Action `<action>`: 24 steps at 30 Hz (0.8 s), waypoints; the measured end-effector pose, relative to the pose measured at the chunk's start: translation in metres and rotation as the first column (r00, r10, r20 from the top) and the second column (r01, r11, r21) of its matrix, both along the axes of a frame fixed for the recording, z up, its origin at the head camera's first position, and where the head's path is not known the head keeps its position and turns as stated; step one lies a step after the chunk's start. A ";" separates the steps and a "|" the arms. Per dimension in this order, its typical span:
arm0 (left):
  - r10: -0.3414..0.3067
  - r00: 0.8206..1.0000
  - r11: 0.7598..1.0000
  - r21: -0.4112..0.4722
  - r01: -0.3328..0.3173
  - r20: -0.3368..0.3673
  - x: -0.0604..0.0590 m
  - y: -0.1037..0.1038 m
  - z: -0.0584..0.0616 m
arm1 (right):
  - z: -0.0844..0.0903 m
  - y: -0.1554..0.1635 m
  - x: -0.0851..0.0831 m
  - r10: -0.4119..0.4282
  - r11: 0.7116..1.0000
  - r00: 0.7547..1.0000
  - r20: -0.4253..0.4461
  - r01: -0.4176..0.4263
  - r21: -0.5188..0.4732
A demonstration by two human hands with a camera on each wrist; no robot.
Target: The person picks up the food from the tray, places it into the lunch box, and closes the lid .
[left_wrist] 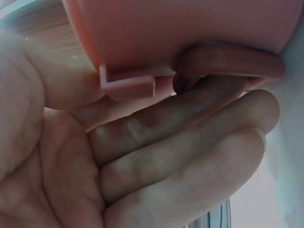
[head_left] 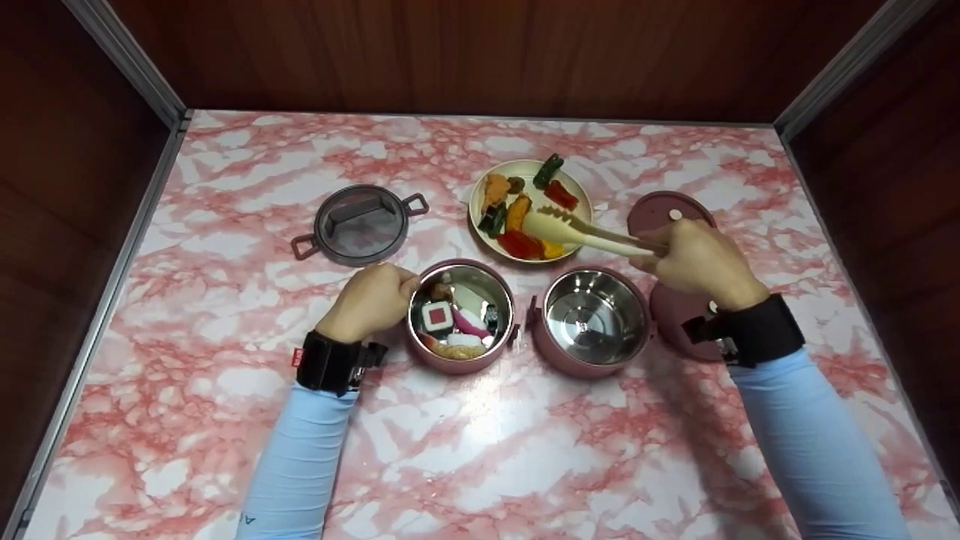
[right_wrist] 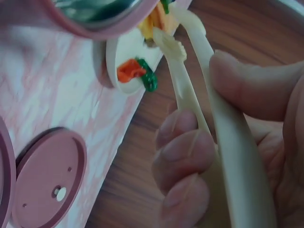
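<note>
The right hand (head_left: 694, 262) is clamped on the handle end of a pair of cream tongs (head_left: 577, 231), thumb on one arm and fingers curled round the other; the right wrist view shows the two arms still slightly apart at the tips. The tong tips lie over the cream plate (head_left: 480, 196) ahead of and to the left of this hand, among the toy food pieces, just beside a red piece (head_left: 519, 244). The left hand (head_left: 371, 300) is wrapped against the outer wall of the filled pink container (head_left: 459, 315); the left wrist view shows the fingers lying along the wall under a side clasp, curled round it, steadying it. The empty pink container (head_left: 592, 319) stands just below and left of the right hand, between that hand and the filled container. To do this step well, in judgement: lower the tong tips to straddle one piece only, squeeze evenly until the piece is firmly nipped, and lift straight up before travelling. Keep the tongs level so that the piece does not slide out. Hold the steadying hand in contact throughout. A pink lid (head_left: 664, 214) lies just beyond the right hand, and a grey lid (head_left: 360, 223) lies on the tabletop (head_left: 480, 450) beyond the left hand.
</note>
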State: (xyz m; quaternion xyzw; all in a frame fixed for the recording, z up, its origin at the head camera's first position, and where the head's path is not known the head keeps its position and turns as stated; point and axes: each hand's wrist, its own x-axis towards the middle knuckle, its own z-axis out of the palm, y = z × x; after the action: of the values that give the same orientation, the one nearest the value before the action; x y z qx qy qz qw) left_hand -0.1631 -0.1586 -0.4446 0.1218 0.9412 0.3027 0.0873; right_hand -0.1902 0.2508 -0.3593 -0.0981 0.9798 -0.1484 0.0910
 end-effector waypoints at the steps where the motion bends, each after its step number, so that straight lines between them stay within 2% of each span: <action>1: 0.000 1.000 1.000 -0.002 0.000 -0.002 0.000 0.000 0.000 | 0.000 -0.003 0.002 0.016 1.000 1.000 0.000 -0.016 0.007; 7: -0.006 1.000 1.000 -0.006 0.006 -0.012 0.000 0.000 -0.001 | 0.001 -0.019 0.012 0.096 0.992 0.991 -0.092 -0.087 0.094; 12: -0.003 1.000 1.000 0.000 0.003 -0.007 0.000 0.000 -0.001 | 0.006 -0.026 0.017 0.128 0.978 0.980 -0.151 -0.099 0.183; 16: -0.004 1.000 1.000 0.005 0.004 -0.008 0.000 0.000 -0.001 | 0.009 -0.024 0.016 0.118 0.979 0.982 -0.147 -0.091 0.182; 21: -0.005 1.000 1.000 0.004 0.005 0.001 0.000 0.000 -0.001 | 0.007 -0.018 0.014 0.142 0.981 0.984 -0.111 -0.125 0.152; 24: 0.000 1.000 1.000 -0.001 0.000 0.013 0.000 0.000 0.000 | 0.007 -0.017 0.014 0.154 0.979 0.981 -0.120 -0.135 0.154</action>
State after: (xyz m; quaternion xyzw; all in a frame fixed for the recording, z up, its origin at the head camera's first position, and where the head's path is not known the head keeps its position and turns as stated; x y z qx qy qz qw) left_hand -0.1627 -0.1585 -0.4444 0.1200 0.9408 0.3030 0.0935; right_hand -0.1758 0.2342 -0.3527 -0.1720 0.9821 -0.0627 0.0436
